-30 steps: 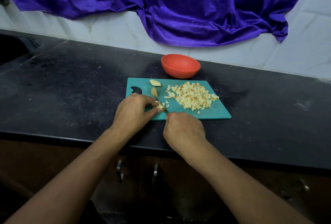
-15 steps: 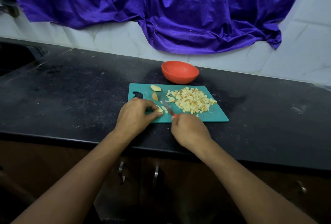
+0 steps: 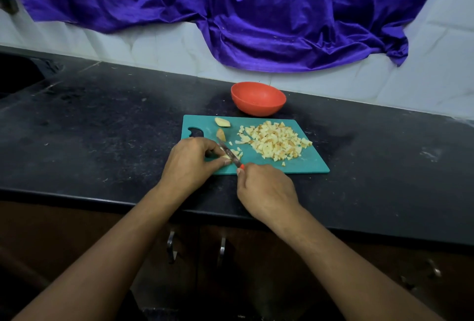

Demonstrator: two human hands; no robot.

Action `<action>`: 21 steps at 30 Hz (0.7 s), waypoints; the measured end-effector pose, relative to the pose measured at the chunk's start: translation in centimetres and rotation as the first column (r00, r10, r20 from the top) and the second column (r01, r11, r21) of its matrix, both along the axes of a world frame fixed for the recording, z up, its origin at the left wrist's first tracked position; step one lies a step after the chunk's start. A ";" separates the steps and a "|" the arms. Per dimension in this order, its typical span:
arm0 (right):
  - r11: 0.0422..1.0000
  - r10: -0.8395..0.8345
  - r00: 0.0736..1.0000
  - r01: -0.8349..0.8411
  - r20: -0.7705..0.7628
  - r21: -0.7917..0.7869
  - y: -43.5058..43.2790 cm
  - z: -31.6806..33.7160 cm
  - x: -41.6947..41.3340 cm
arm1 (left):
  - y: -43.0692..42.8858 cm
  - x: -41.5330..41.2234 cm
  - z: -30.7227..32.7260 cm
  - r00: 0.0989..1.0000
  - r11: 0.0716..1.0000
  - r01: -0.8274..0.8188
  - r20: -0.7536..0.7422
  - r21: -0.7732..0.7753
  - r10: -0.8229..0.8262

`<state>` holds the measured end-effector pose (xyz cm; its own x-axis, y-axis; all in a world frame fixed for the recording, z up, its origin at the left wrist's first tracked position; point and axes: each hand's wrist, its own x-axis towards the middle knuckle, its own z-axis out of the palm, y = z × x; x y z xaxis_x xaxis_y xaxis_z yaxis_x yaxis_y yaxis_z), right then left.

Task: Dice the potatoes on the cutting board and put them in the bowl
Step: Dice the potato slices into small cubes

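Since the frame half a second ago, I see the knife (image 3: 229, 153) has shifted left, from the gap beside the diced pile (image 3: 274, 142) onto the piece at the left fingertips.

Left hand (image 3: 191, 164): at the near left corner of the board (image 3: 307, 164), fingers curled, thumb and fingertips pinching a small potato piece (image 3: 225, 157) down on the board.

Right hand (image 3: 266, 188): at the near edge of the board, fingers wrapped round the knife handle, of which only an orange end shows. The blade slants far-left and lies against the pinched piece. I cannot tell whether it has cut in.

A few loose dice (image 3: 237, 152) lie just right of the blade. The pile covers the middle and right of the board. Two uncut wedges (image 3: 222, 122) (image 3: 221, 134) lie at the far left, beside the handle hole.

The bowl (image 3: 257, 99) stands on the counter (image 3: 102, 128) just beyond the board's far edge. A purple cloth (image 3: 256, 13) hangs on the wall behind.
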<state>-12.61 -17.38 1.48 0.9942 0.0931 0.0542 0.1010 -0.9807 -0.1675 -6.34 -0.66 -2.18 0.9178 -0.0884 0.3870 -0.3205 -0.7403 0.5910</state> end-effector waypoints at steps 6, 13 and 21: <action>0.999 -0.004 0.999 0.002 -0.036 -0.043 0.5 0.0 0.3 | 0.0 -0.1 0.0 0.999 1.000 0.010 0.035 0.001 -0.010; 0.990 0.013 0.997 -0.024 -0.076 -0.142 0.7 0.8 0.5 | 0.2 -0.2 0.0 1.000 1.000 0.016 0.027 0.002 -0.016; 0.987 0.002 0.998 -0.012 -0.063 -0.157 1.0 0.9 -0.2 | 0.0 -0.7 0.4 1.000 1.000 0.007 0.020 0.010 -0.008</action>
